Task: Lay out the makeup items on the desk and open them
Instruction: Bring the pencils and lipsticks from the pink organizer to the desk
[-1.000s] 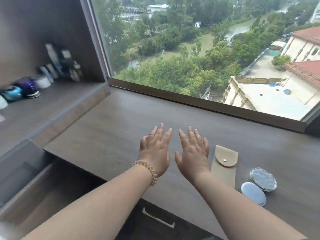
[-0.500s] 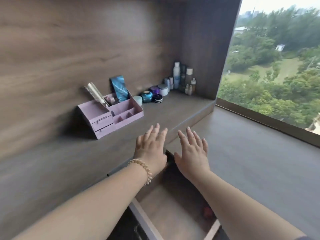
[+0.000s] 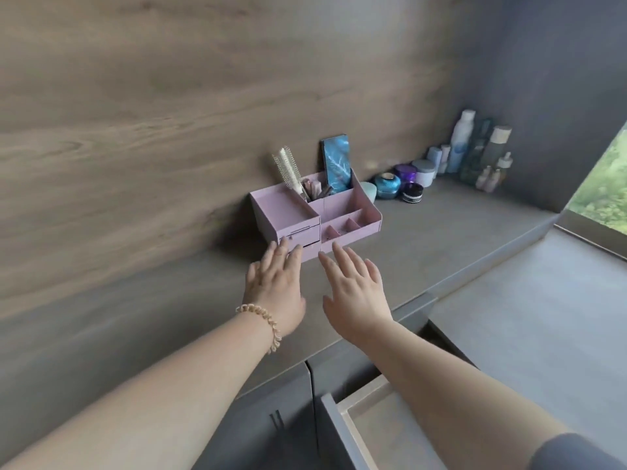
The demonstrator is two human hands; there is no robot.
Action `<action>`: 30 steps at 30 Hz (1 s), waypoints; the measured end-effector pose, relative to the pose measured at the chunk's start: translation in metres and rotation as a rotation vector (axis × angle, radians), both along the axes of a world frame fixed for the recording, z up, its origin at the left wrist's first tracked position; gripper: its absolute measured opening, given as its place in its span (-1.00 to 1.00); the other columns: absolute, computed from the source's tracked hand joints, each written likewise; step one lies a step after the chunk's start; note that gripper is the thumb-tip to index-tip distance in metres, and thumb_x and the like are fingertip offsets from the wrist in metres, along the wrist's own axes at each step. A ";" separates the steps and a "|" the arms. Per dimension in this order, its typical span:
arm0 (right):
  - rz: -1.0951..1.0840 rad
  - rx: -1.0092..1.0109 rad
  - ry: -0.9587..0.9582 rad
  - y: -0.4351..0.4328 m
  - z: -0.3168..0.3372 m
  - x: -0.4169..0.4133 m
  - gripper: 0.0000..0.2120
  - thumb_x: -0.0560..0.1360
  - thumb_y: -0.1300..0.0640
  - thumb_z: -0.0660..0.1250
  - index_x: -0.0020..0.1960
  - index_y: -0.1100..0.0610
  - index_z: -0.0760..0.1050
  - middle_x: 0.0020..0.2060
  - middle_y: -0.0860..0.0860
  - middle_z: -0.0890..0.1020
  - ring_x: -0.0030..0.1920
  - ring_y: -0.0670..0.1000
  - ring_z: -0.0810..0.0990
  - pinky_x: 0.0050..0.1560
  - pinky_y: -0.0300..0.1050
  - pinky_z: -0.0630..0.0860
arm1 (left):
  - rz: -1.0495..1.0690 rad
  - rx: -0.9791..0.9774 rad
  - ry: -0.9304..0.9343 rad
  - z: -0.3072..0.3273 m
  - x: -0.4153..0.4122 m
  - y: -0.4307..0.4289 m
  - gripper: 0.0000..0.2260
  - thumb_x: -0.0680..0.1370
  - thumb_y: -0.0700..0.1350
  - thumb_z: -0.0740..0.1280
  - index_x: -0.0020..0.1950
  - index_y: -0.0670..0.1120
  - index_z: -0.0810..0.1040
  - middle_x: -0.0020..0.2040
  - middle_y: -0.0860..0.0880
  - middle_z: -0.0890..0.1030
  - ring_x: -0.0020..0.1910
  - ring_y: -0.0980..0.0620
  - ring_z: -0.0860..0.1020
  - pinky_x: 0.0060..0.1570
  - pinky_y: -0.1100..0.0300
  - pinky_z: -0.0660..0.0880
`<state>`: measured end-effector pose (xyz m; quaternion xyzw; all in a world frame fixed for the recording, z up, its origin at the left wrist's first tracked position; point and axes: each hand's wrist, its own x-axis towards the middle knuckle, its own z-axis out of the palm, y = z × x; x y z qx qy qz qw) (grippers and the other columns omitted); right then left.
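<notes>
A pink makeup organizer (image 3: 288, 210) with small drawers and open compartments stands on the raised counter against the wood wall. A hairbrush (image 3: 289, 167), a blue patterned box (image 3: 336, 164) and small pink items stick out of it. My left hand (image 3: 276, 286), with a beaded bracelet at the wrist, stretches flat toward the organizer's drawer front, fingertips at it. My right hand (image 3: 354, 290) hovers flat just in front of the organizer's right half. Neither hand holds anything.
Jars (image 3: 388, 186) and several bottles (image 3: 478, 152) line the counter's far right corner by the window. A lower desk surface (image 3: 543, 317) lies to the right. An open drawer (image 3: 369, 425) juts out below my right forearm.
My view has swung left from the window desk to the raised counter. Both hands, still flat, have moved up to the pink organizer.
</notes>
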<state>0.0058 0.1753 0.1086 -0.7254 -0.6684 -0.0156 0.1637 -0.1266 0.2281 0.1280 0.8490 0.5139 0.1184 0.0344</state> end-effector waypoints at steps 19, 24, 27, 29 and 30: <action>0.193 0.134 -0.179 0.124 -0.069 0.021 -0.57 0.29 0.21 0.33 0.16 0.11 0.45 0.04 0.06 0.53 0.11 0.14 0.51 0.35 0.13 0.26 | 0.095 0.164 -0.102 -0.050 0.011 0.076 -0.25 0.33 -0.35 0.23 0.52 -0.08 0.14 0.53 -0.02 0.16 0.47 -0.03 0.22 0.32 0.06 0.24; 0.163 0.232 -0.168 0.134 -0.069 0.018 -0.68 0.16 0.21 0.40 -0.10 0.10 0.45 -0.17 0.06 0.54 -0.16 0.15 0.53 0.00 0.05 0.49 | 0.125 0.105 -0.170 -0.050 0.020 0.075 -0.26 0.37 -0.35 0.20 0.53 -0.07 0.05 0.55 0.00 0.03 0.52 0.00 0.05 0.42 0.16 0.05; 0.171 0.248 -0.213 0.133 -0.067 0.018 -0.71 0.15 0.21 0.39 -0.14 0.09 0.46 -0.21 0.04 0.55 -0.22 0.13 0.53 -0.18 -0.04 0.45 | 0.128 0.107 -0.193 -0.049 0.021 0.074 -0.26 0.38 -0.35 0.19 0.53 -0.07 0.04 0.55 0.01 0.01 0.53 0.01 0.03 0.43 0.16 0.03; 0.189 0.258 -0.264 0.136 -0.060 0.020 -0.77 0.16 0.22 0.36 -0.19 0.09 0.48 -0.27 0.03 0.54 -0.29 0.12 0.53 -0.26 -0.07 0.42 | 0.119 0.107 -0.193 -0.048 0.019 0.075 -0.25 0.38 -0.35 0.19 0.54 -0.06 0.01 0.55 0.02 -0.01 0.53 0.03 0.00 0.43 0.21 -0.02; 0.210 0.260 -0.289 0.138 -0.057 0.022 -0.79 0.16 0.23 0.36 -0.21 0.09 0.49 -0.29 0.04 0.54 -0.31 0.12 0.52 -0.28 -0.07 0.42 | 0.108 0.105 -0.186 -0.047 0.018 0.075 -0.24 0.39 -0.34 0.19 0.54 -0.06 -0.01 0.55 0.02 -0.02 0.53 0.04 -0.02 0.41 0.25 -0.07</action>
